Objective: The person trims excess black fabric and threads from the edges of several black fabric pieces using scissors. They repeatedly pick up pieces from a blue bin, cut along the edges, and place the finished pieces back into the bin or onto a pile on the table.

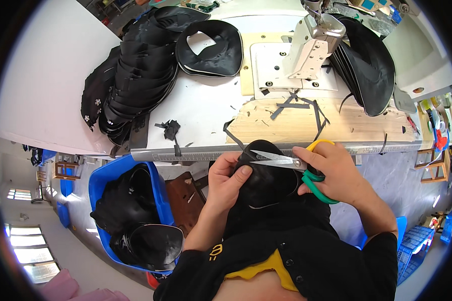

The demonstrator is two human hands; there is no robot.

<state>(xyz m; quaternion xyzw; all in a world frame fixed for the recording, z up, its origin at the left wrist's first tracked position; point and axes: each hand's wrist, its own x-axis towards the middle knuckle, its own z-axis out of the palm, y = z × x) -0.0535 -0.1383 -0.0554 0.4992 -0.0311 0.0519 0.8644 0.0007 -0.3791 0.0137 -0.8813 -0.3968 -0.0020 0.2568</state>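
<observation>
My left hand pinches the edge of a curved black leather-like piece with pale edging, held over my lap at the table's front edge. In my right hand is a pair of scissors with one yellow and one green handle. Its blades are parted and lie across the upper part of the piece, pointing toward my left fingers. From the piece a narrow black strip runs up onto the tabletop. Whether the blades touch the strip is unclear.
A sewing machine stands on the table. Stacked black pieces lie left, one single piece beside them, more pieces right. Black scraps are scattered about. A blue bin with black pieces stands lower left.
</observation>
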